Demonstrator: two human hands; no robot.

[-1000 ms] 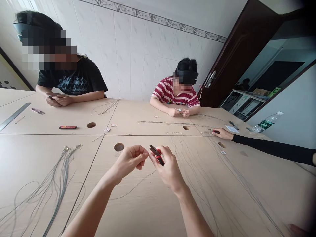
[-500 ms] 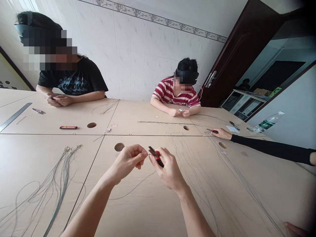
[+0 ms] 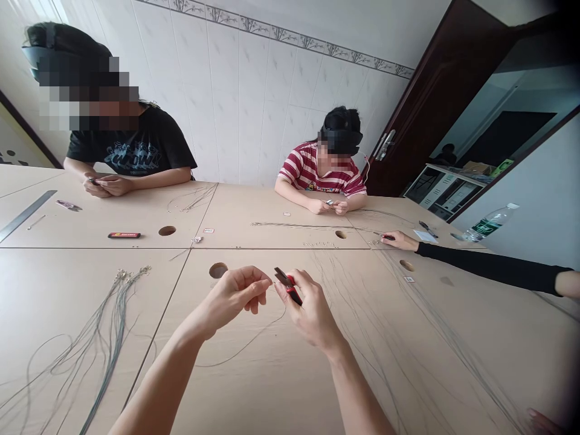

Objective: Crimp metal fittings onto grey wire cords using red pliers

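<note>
My left hand (image 3: 236,297) is closed in a pinch, thumb against forefinger, at the end of a thin grey cord (image 3: 254,346). The small piece between the fingertips is too fine to make out. From between my hands the cord droops and curves left across the table. Beside it my right hand (image 3: 312,311) is wrapped round small snips (image 3: 292,291) with red and black handles. Their dark blades point up and left, slightly apart, close to the left fingertips but not clearly touching the cord.
A bundle of grey cords with metal clasps (image 3: 121,302) lies left; loose cords (image 3: 446,317) stretch across the right. Two people sit opposite; a black-sleeved arm (image 3: 480,266) reaches in from the right. A red-and-black box (image 3: 124,235), steel ruler (image 3: 27,216) and bottle (image 3: 492,223) are farther off.
My hands stay almost in place, the snips' blades shifting very slightly. The black-sleeved arm at right has moved a little, its hand drawn slightly left. The view has shifted slightly.
</note>
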